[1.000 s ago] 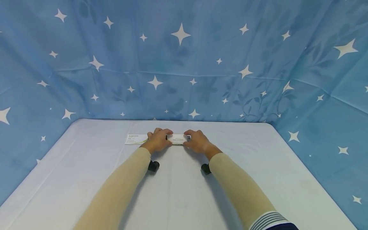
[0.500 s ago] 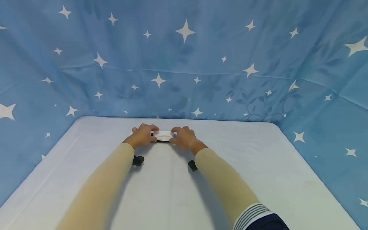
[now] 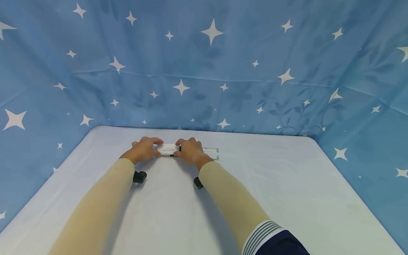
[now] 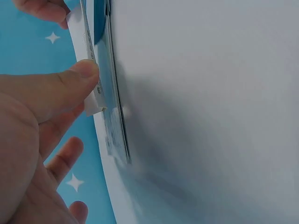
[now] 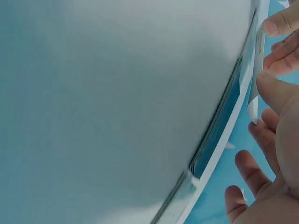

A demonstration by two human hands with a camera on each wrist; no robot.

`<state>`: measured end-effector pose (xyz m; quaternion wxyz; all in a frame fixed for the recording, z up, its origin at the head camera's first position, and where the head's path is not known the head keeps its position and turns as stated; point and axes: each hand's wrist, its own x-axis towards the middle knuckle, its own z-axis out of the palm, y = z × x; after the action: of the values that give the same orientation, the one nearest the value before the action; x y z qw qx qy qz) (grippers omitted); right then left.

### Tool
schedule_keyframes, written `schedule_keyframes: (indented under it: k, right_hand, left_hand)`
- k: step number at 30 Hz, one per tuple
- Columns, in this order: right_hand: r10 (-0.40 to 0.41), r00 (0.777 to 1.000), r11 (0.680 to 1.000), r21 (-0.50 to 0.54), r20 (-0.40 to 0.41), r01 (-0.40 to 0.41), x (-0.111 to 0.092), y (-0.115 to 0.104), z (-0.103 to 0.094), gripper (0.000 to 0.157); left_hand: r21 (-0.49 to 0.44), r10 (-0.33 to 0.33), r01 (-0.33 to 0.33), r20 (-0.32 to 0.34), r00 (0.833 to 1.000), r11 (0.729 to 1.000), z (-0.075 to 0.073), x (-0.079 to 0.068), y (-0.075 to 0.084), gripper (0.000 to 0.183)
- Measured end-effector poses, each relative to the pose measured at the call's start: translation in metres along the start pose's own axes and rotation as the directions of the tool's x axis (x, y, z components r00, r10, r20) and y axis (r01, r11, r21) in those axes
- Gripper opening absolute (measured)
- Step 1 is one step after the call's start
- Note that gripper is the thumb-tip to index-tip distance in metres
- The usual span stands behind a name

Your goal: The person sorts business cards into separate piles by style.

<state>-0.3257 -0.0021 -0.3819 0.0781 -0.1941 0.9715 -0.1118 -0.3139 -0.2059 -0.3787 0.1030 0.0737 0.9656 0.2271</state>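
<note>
Both hands hold one thin white card with small print (image 3: 167, 149) over the far part of the table, one at each end. My left hand (image 3: 145, 149) pinches its left end, thumb on the near side (image 4: 86, 68). At the right end, my right hand (image 3: 190, 150) grips it between thumb and fingers. Below the card lies a row of flat stacks: a blue stack (image 5: 222, 119) in the middle, a pale printed stack (image 4: 114, 135) toward the left, and a whitish one with green marks (image 3: 211, 153) right of my right hand.
A white cloth covers the table (image 3: 172, 209), whose far edge runs close behind the hands. Beyond it hangs a blue curtain with white stars (image 3: 204, 71). Black wrist cameras (image 3: 139, 177) sit under both forearms.
Both hands have moved left together with the white card between them. The printed stack at the left is now covered, and the one at the right has come into view. The head view has shifted slightly.
</note>
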Motion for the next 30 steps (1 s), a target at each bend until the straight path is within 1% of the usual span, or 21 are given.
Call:
schedule_keyframes:
  k: [7, 13, 17, 22, 27, 30]
  right_hand:
    - [-0.001, 1.0, 1.0, 0.002, 0.002, 0.001, 0.006, -0.01, 0.007, 0.047]
    - [0.0, 1.0, 1.0, 0.0, -0.002, 0.0, 0.012, -0.016, 0.013, 0.047]
    - [0.004, 1.0, 1.0, -0.007, -0.002, -0.004, 0.015, -0.019, 0.016, 0.048]
    - [0.011, 1.0, 1.0, -0.02, 0.013, -0.011, 0.017, -0.022, 0.018, 0.048]
    - [0.002, 1.0, 0.999, -0.038, 0.014, -0.002, 0.019, -0.024, 0.019, 0.05]
    - [0.001, 1.0, 1.0, -0.025, 0.021, -0.001, 0.02, -0.025, 0.021, 0.051]
  left_hand:
    - [0.017, -0.008, 0.008, -0.006, 1.0, 1.0, -0.004, -0.003, -0.009, 0.049]
    - [0.037, -0.013, 0.013, 0.001, 1.0, 0.999, -0.003, 0.0, -0.019, 0.051]
    - [0.054, -0.022, 0.022, -0.003, 1.0, 0.998, -0.003, 0.002, -0.022, 0.051]
    - [0.061, -0.038, 0.038, -0.001, 0.999, 0.997, -0.004, 0.0, -0.024, 0.051]
    - [0.061, -0.021, 0.021, 0.003, 1.0, 0.998, -0.005, 0.0, -0.03, 0.051]
    - [0.064, -0.024, 0.024, 0.007, 1.0, 0.998, -0.004, -0.001, -0.031, 0.051]
